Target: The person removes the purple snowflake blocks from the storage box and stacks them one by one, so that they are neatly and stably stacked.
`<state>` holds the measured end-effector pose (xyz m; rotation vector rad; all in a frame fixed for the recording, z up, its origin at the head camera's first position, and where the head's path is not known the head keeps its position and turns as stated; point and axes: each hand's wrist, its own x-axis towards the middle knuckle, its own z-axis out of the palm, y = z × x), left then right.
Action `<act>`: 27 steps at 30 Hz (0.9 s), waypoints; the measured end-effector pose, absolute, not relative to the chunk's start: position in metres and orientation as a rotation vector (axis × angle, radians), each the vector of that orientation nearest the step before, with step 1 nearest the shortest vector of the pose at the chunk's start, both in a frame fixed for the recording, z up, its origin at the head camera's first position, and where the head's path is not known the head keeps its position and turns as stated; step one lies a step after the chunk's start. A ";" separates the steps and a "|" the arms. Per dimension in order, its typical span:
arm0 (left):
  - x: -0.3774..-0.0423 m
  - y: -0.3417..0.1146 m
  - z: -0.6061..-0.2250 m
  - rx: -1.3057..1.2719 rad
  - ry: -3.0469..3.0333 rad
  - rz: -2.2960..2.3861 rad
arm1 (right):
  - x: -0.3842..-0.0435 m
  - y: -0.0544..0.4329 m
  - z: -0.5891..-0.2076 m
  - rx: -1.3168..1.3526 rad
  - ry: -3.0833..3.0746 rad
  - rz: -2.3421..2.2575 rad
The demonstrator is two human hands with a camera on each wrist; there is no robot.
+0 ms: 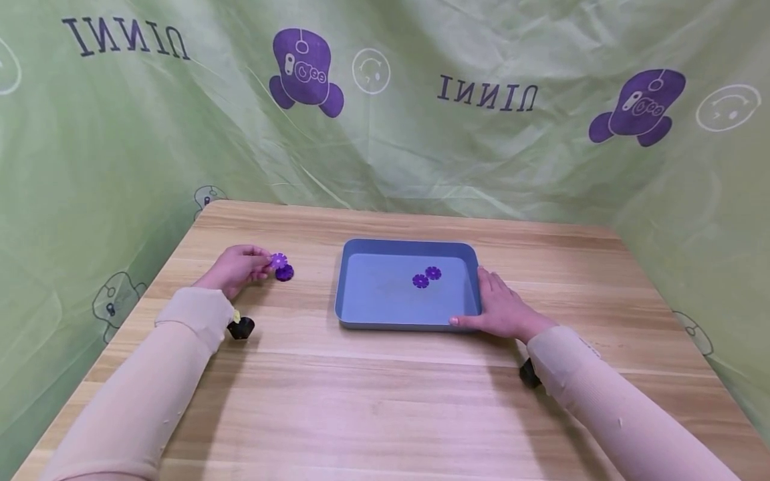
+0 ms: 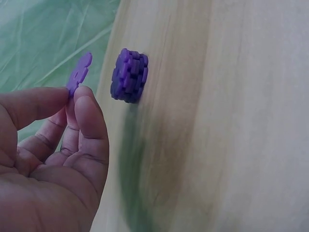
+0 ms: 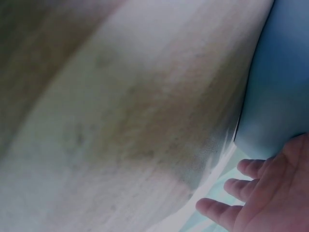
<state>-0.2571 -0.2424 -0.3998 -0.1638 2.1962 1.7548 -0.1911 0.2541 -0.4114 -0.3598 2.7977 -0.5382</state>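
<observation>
Between thumb and forefinger, my left hand (image 1: 236, 268) pinches a thin purple flower-shaped plastic disc (image 2: 78, 75). Just below and beside that disc, a short stack of purple flower-shaped discs (image 2: 129, 76) stands on the table; the held one is apart from it in the left wrist view. A blue-grey rectangular tray (image 1: 375, 294) lies near the middle of the table, with two purple flower-shaped discs (image 1: 420, 281) on its floor. At the tray's right end rests my right hand (image 1: 505, 310), its fingers extended along the outer side and its thumb at the front rim.
The wood-grain table (image 1: 373, 394) reaches back to a green printed curtain (image 1: 397, 153), which also hangs at both sides. A black wrist-camera piece (image 1: 242, 328) sits under the left sleeve, and another (image 1: 529, 374) under the right.
</observation>
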 end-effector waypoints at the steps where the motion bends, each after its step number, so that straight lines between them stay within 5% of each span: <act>1: -0.257 -0.243 -0.400 -0.166 2.188 1.761 | -0.191 0.254 -0.411 -0.361 2.798 -0.540; 27: -0.258 -0.239 -0.405 -0.189 2.141 1.770 | -0.195 0.256 -0.416 -0.347 2.788 -0.526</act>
